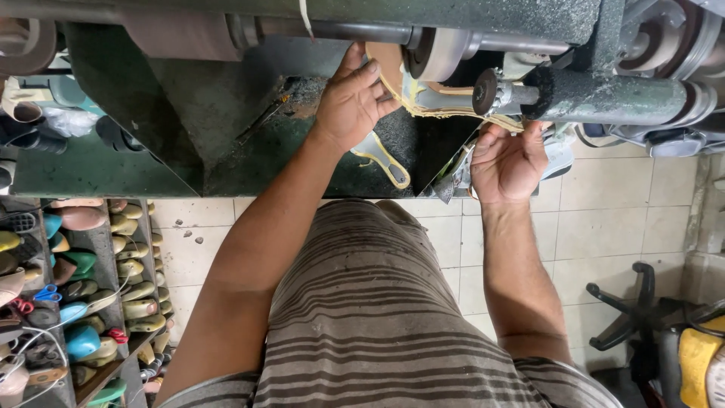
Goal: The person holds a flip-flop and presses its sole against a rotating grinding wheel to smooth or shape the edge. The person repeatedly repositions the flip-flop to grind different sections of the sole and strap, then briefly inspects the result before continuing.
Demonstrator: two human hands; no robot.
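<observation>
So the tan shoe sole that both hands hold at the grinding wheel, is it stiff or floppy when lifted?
The shoe sole is probably flexible: its thin edge curves between the left hand and right hand. It seems light, since fingertips alone support it. Held by one end, it would likely droop.

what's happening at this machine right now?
A person in a striped shirt stands at a green bench-mounted finishing machine with a long horizontal shaft. Both hands hold a tan shoe sole with a pale yellowish edge up against the grey spinning wheel. The left hand grips one end and the right hand supports the other near the small dark abrasive wheel. Racks of coloured shoe lasts stand at the left, on the tiled floor.
</observation>
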